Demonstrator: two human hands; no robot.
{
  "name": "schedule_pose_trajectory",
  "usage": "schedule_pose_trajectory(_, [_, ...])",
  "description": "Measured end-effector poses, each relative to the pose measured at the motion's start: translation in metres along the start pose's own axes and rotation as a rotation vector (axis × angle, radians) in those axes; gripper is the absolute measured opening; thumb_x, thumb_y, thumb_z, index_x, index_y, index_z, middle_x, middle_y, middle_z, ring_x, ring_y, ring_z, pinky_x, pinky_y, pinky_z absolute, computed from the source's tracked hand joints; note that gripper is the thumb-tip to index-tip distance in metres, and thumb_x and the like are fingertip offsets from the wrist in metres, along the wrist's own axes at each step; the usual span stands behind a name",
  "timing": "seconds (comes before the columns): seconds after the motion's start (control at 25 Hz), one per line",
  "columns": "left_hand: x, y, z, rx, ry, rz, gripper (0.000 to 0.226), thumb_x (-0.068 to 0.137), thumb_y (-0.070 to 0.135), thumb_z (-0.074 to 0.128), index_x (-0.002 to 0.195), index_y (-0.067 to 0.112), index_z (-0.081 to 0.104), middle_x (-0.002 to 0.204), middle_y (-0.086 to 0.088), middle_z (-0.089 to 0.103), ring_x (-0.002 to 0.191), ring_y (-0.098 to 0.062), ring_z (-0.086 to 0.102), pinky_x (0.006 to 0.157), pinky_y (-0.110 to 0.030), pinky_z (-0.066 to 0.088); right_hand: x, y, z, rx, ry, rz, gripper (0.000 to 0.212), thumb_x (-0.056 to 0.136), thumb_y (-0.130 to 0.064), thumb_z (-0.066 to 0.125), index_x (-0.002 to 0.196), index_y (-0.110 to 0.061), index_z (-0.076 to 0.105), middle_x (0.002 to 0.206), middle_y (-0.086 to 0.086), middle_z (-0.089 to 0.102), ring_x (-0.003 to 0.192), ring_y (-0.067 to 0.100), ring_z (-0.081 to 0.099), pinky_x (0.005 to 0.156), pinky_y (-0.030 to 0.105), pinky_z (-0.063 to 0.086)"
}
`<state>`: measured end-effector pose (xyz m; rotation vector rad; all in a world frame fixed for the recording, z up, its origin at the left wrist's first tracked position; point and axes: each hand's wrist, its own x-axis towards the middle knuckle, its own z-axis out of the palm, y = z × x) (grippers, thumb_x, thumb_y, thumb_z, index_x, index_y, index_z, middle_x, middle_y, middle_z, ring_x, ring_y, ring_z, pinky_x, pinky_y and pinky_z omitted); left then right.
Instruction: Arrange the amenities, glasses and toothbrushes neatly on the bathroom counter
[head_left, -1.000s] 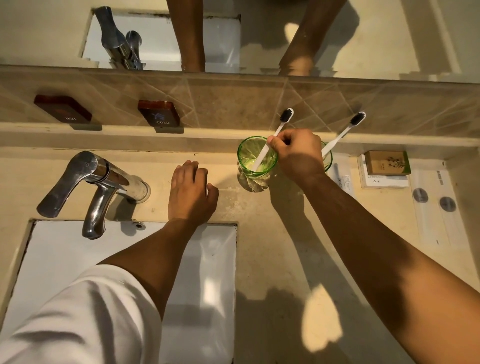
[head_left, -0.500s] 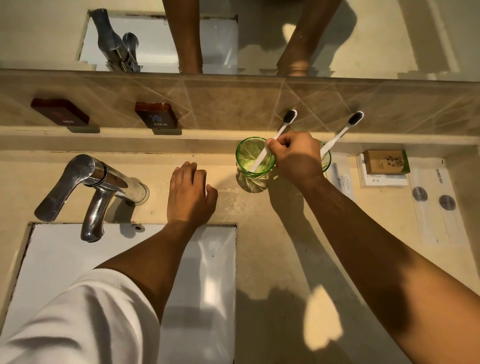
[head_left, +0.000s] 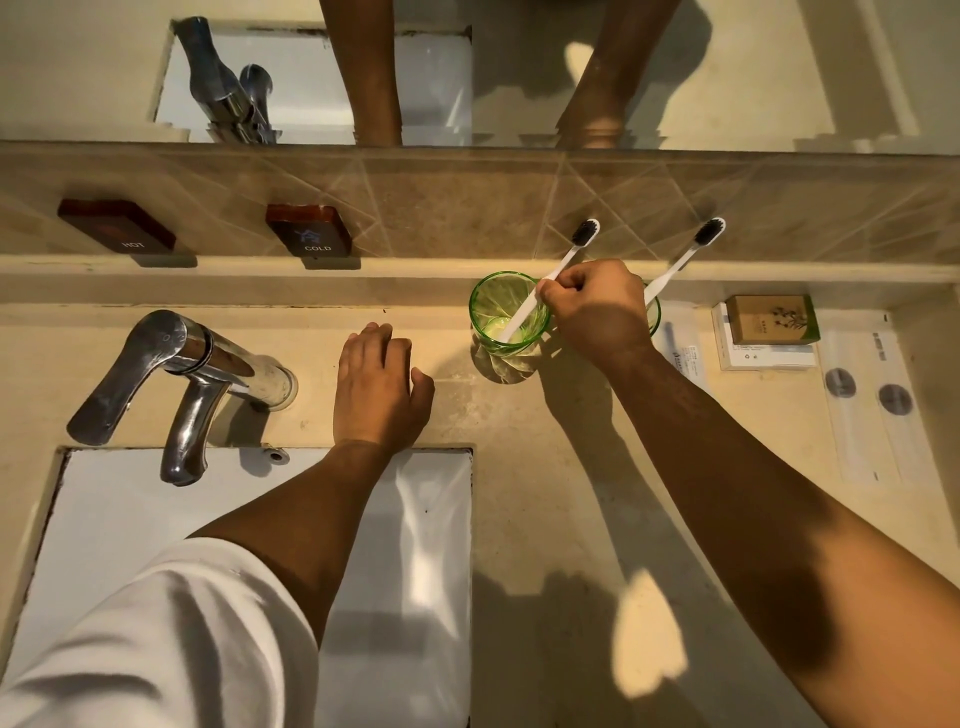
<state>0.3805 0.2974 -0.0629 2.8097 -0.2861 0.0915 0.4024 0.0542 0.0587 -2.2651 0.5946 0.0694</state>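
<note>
Little has changed over the last second: the right hand (head_left: 595, 306) keeps its fingers pinched on the white handle of a black-bristled plastic toothbrush (head_left: 550, 283), and the left hand (head_left: 382, 395) stays flat and open on the counter, holding nothing. The toothbrush's lean looks almost unaltered, so the hand seems to be settling it rather than moving it, and this part of the arranging is probably close to done.

The landmark here is a round, clear green drinking glass (head_left: 506, 317) with a ribbed base, standing on a matt beige stone counter (head_left: 545, 467) just in front of the raised ledge. The held toothbrush stands in this glass, its foot on the bottom and its bristled head tilted up and away toward the tiled wall. Just right of the glass, mostly hidden behind the right hand, is what appears to be a second green glass (head_left: 653, 314), with a second white toothbrush (head_left: 685, 254) leaning out of it at a matching angle.

Further right of the glass lie a small brown cardboard amenity box (head_left: 771, 319) on a flat white packet, and beyond that long clear sealed sachets (head_left: 865, 400). Left of the glass, past the resting hand, stands a polished chrome tap (head_left: 176, 374) above a smooth white rectangular basin (head_left: 156, 519).
</note>
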Motion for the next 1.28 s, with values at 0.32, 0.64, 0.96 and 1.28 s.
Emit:
schedule_pose_trajectory(0.32, [0.000,0.001,0.000,0.001,-0.008,-0.017,0.037,0.089,0.029,0.047,0.118,0.008,0.058,0.136,-0.019,0.055,0.133,-0.037,0.045,0.116,-0.054,0.039,-0.010,0.001,-0.006,0.040,0.039,0.042,0.031,0.088,-0.040,0.067,0.095,-0.011,0.079,0.078,0.006,0.076,0.082,0.023,0.071,0.083,0.040,0.056])
schedule_pose_trajectory(0.64, [0.001,0.001,0.002,0.004,0.016,-0.024,0.038,0.088,0.030,0.046,0.116,0.008,0.058,0.134,-0.019,0.056,0.130,-0.036,0.046,0.116,-0.053,0.039,-0.048,0.016,-0.002,0.083,0.343,-0.146,0.031,0.092,-0.021,0.058,0.119,-0.010,0.067,0.098,0.002,0.068,0.088,0.017,0.062,0.083,0.022,0.048])
schedule_pose_trajectory(0.96, [-0.002,0.006,-0.004,0.140,-0.068,0.050,0.036,0.094,0.024,0.045,0.116,-0.002,0.056,0.135,-0.027,0.053,0.127,-0.045,0.047,0.116,-0.054,0.034,-0.128,0.121,0.023,-0.217,0.028,-0.343,0.029,0.091,-0.026,0.058,0.117,-0.015,0.063,0.119,0.007,0.058,0.109,0.023,0.056,0.095,0.030,0.046])
schedule_pose_trajectory(1.28, [-0.104,0.086,-0.041,0.046,-0.287,0.011,0.073,0.096,0.055,0.030,0.153,0.009,0.036,0.161,-0.020,0.035,0.149,-0.040,0.030,0.124,-0.055,0.020,-0.171,0.166,-0.013,-0.682,-0.138,-0.129,0.082,0.087,-0.066,0.034,0.155,-0.024,0.019,0.161,0.012,0.026,0.149,0.036,0.021,0.120,0.056,0.019])
